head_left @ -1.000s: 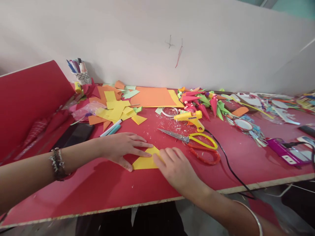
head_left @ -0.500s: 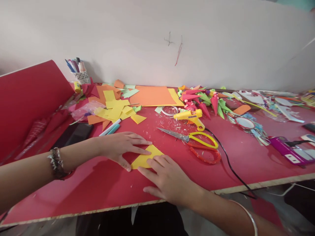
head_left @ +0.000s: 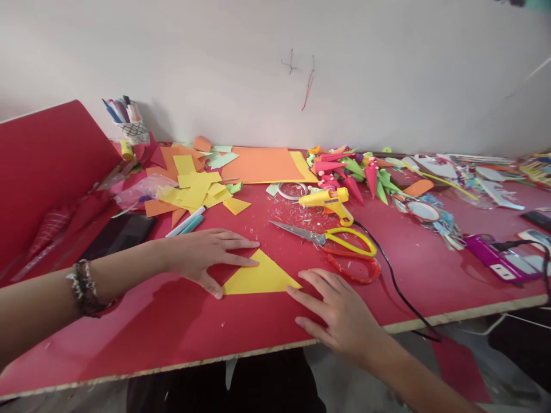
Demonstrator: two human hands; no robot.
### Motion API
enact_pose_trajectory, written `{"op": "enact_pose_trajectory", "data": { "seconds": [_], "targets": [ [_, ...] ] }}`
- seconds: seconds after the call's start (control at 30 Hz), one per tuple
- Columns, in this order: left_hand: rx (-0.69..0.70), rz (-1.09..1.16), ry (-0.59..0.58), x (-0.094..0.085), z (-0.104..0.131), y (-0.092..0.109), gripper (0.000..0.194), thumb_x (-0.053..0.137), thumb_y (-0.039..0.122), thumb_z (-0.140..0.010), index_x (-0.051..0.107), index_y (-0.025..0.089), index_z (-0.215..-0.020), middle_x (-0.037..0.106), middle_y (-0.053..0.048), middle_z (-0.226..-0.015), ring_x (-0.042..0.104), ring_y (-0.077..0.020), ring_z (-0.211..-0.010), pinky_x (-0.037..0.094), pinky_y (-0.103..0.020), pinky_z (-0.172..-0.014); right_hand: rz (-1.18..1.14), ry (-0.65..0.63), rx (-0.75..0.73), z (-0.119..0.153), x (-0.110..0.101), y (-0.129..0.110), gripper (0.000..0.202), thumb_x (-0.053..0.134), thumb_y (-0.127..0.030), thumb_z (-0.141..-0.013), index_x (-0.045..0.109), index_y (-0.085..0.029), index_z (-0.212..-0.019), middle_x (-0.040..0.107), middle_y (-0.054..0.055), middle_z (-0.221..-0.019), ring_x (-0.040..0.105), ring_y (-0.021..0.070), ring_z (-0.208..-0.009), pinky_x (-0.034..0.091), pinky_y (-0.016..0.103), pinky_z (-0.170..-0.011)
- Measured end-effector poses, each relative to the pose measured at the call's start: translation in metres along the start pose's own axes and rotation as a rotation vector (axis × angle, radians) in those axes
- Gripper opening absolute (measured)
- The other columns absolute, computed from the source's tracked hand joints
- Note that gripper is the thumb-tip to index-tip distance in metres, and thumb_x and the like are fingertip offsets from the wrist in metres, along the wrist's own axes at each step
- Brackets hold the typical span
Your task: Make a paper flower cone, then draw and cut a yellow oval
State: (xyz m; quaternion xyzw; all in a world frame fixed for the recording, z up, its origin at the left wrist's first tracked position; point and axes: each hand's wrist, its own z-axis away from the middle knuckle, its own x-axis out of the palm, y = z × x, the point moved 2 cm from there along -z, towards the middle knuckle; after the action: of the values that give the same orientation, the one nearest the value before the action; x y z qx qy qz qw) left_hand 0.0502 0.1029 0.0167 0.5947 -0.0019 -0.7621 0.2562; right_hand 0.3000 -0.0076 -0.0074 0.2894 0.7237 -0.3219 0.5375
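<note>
A yellow paper triangle [head_left: 262,276] lies flat on the red tabletop, its long side toward me. My left hand [head_left: 206,257] rests on its left side with fingers spread, the fingertips on the slanting edge and the thumb at the left corner. At the right corner, my right hand [head_left: 333,307] has its fingers stretched out, the fingertips touching or just beside the paper. Neither hand grips anything. Behind the paper lie scissors [head_left: 350,242] with yellow and red handles, and a yellow glue gun [head_left: 328,199] with a black cord.
Yellow paper pieces [head_left: 196,186] and two markers [head_left: 187,221] lie behind my left hand, near a dark phone [head_left: 118,236]. Orange sheets [head_left: 258,164], small paper cones [head_left: 329,166] and a purple power strip [head_left: 501,258] sit farther back and right. A pen cup [head_left: 132,131] stands by the wall.
My right hand has slid right along the paper to its right corner, uncovering the whole triangle. My left hand stays on the left side. The view has shifted slightly.
</note>
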Motion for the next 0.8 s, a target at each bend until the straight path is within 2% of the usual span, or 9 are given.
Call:
{"op": "enact_pose_trajectory", "data": {
  "seconds": [0.13,0.2,0.3,0.37,0.47,0.6,0.8],
  "targets": [
    [-0.024,0.021,0.026,-0.001,0.003,-0.002,0.071,0.057,0.056,-0.068,0.028,0.039,-0.131,0.021,-0.001,-0.145,0.028,-0.0304,-0.127,0.022,-0.045,-0.101,0.018,0.024,0.042,0.010,0.000,0.004,0.037,0.048,-0.039,-0.082,0.055,-0.026,-0.117,0.056,0.009,-0.115,0.048,0.0238,-0.104,0.043,0.041,-0.085],
    [-0.037,0.014,0.062,-0.003,0.004,0.005,0.070,0.060,0.050,-0.068,0.031,0.039,-0.130,0.019,-0.001,-0.145,0.025,-0.0306,-0.128,0.021,-0.046,-0.102,0.024,0.032,0.048,0.012,0.000,0.004,0.038,0.049,-0.039,-0.082,0.055,-0.025,-0.116,0.056,0.009,-0.115,0.048,0.0235,-0.104,0.043,0.041,-0.085],
    [-0.024,0.022,0.113,-0.001,0.000,0.030,0.071,0.061,0.040,-0.070,0.027,0.037,-0.132,0.019,-0.001,-0.145,0.022,-0.0279,-0.130,0.016,-0.045,-0.105,0.024,0.034,0.057,0.011,0.001,0.003,0.038,0.049,-0.040,-0.081,0.057,-0.024,-0.114,0.057,0.009,-0.114,0.049,0.0232,-0.104,0.044,0.040,-0.085],
    [0.056,0.081,0.124,0.006,-0.007,0.051,0.076,0.057,0.043,-0.073,0.018,0.032,-0.136,0.025,-0.002,-0.143,0.023,-0.0251,-0.130,0.012,-0.045,-0.107,0.017,0.028,0.064,0.010,0.001,0.001,0.037,0.050,-0.040,-0.081,0.058,-0.024,-0.114,0.057,0.009,-0.113,0.049,0.0232,-0.103,0.044,0.040,-0.085],
    [0.093,0.128,0.150,0.020,-0.017,0.072,0.070,0.048,0.047,-0.079,0.015,0.028,-0.138,0.028,-0.001,-0.142,0.019,-0.0228,-0.132,0.007,-0.043,-0.108,0.014,0.030,0.074,0.009,0.001,0.000,0.037,0.050,-0.038,-0.081,0.057,-0.024,-0.114,0.056,0.009,-0.114,0.049,0.0237,-0.103,0.044,0.041,-0.085],
    [0.068,0.144,0.169,0.033,-0.010,0.072,0.070,0.045,0.050,-0.080,0.012,0.028,-0.138,0.027,-0.002,-0.142,0.018,-0.0218,-0.132,0.004,-0.042,-0.109,0.004,0.039,0.085,0.010,0.001,-0.001,0.035,0.050,-0.033,-0.081,0.057,-0.024,-0.114,0.056,0.009,-0.114,0.049,0.0229,-0.103,0.045,0.040,-0.085],
    [-0.078,0.143,0.184,0.039,0.035,0.063,0.073,0.045,0.052,-0.080,0.007,0.028,-0.138,0.028,-0.003,-0.141,0.025,-0.0215,-0.130,0.007,-0.042,-0.109,-0.008,0.054,0.102,0.011,0.001,-0.001,0.034,0.049,-0.028,-0.081,0.057,-0.025,-0.113,0.056,0.008,-0.113,0.050,0.0220,-0.103,0.046,0.039,-0.085]
  ]
}}
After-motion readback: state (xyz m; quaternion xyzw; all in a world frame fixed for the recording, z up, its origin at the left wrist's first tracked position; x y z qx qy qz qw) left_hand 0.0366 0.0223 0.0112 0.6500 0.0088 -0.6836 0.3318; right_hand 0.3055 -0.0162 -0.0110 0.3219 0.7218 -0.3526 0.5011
